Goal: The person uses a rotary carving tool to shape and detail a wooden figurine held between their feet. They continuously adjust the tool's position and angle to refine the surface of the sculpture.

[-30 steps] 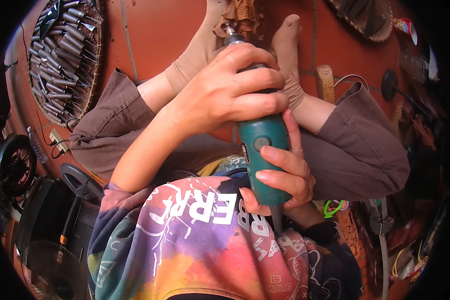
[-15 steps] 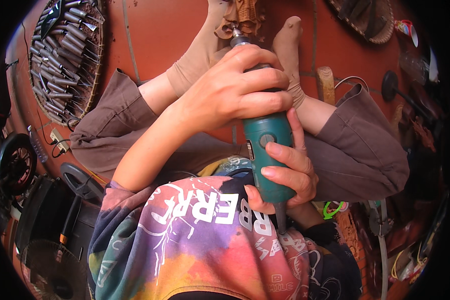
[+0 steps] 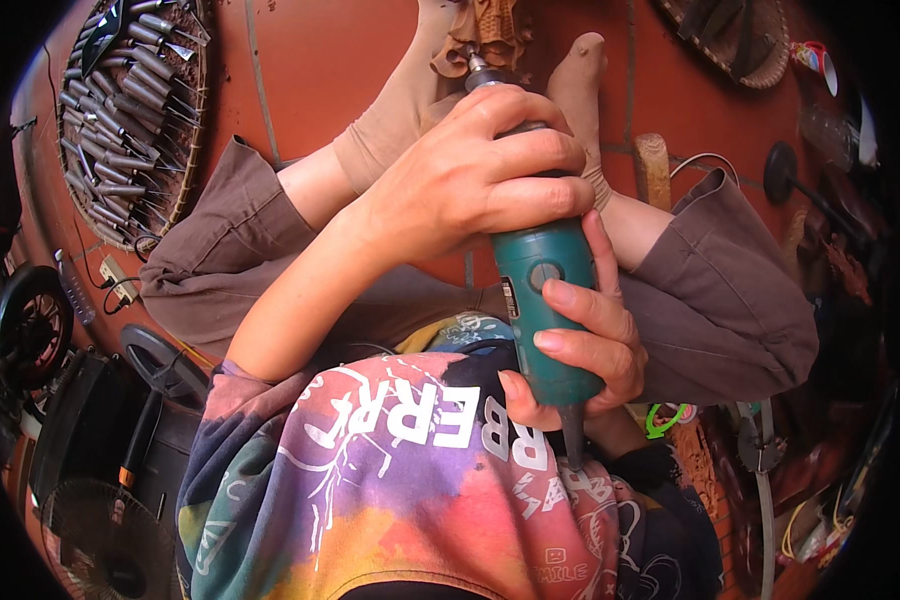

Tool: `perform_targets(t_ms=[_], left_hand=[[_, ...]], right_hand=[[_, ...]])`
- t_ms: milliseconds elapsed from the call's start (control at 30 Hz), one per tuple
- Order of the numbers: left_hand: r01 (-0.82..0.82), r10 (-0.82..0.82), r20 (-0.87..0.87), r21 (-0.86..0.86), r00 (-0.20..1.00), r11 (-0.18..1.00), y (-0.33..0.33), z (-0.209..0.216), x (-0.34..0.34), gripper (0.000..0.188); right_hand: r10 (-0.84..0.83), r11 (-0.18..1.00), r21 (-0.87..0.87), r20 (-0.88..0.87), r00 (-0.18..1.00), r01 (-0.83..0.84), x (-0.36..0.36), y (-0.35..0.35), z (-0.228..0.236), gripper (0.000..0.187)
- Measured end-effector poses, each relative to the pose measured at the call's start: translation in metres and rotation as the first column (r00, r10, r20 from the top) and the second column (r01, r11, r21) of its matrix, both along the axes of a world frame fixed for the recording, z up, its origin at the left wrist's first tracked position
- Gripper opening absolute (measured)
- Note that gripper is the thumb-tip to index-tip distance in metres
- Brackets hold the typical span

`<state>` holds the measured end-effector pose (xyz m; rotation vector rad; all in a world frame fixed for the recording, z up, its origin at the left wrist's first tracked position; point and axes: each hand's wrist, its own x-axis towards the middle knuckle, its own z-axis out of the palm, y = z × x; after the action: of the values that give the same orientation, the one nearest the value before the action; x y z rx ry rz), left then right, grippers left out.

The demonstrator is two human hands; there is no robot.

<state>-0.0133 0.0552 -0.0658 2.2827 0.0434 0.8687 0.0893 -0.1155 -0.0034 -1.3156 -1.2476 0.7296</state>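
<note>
A green rotary tool [image 3: 540,260] with a dark cord sleeve at its rear end is held in both hands. My left hand [image 3: 500,165] wraps round its front part, fingers closed over the top. Further back, my right hand [image 3: 605,345] grips the body from the right side, thumb and fingers curled round it. The tool's metal tip touches, or is very close to, a carved brown wooden piece [image 3: 485,35] at the top edge. That carving stands between my socked feet and is partly cut off by the frame.
A woven tray [image 3: 135,125] full of handled carving tools lies at the far left. Another round basket [image 3: 735,40] stands at the far right. A wooden block [image 3: 652,170] is beside my right foot. A power strip [image 3: 118,280] and a fan [image 3: 105,530] are on the left.
The rear of the rotary tool has swung slightly to the right, and my right hand has moved with it. My left hand has shifted only a little. The carving stays in place.
</note>
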Motion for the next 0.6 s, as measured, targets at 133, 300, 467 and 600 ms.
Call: perform_targets(t_ms=[133, 300, 467, 600], left_hand=[[-0.010, 0.011, -0.010, 0.013, 1.000, 1.000, -0.0001, 0.0001, -0.0016, 0.035], [-0.005, 0.004, 0.017, 0.021, 1.000, 1.000, -0.0040, -0.0026, 0.0024, 0.035], [-0.023, 0.023, -0.005, 0.005, 1.000, 1.000, -0.0044, -0.0019, 0.0013, 0.034], [-0.028, 0.028, -0.011, 0.012, 1.000, 1.000, -0.0016, -0.0007, 0.0015, 0.032]], right_hand=[[0.015, 1.000, 0.000, -0.005, 1.000, -0.015, 0.0020, 0.0008, 0.0000, 0.037], [-0.011, 1.000, 0.021, -0.010, 1.000, 0.011, 0.0017, -0.0024, -0.0019, 0.038], [0.004, 1.000, 0.003, 0.014, 1.000, -0.004, 0.0031, -0.0008, -0.0003, 0.039], [-0.005, 1.000, 0.017, 0.010, 1.000, 0.005, 0.0018, 0.0018, -0.0020, 0.039]])
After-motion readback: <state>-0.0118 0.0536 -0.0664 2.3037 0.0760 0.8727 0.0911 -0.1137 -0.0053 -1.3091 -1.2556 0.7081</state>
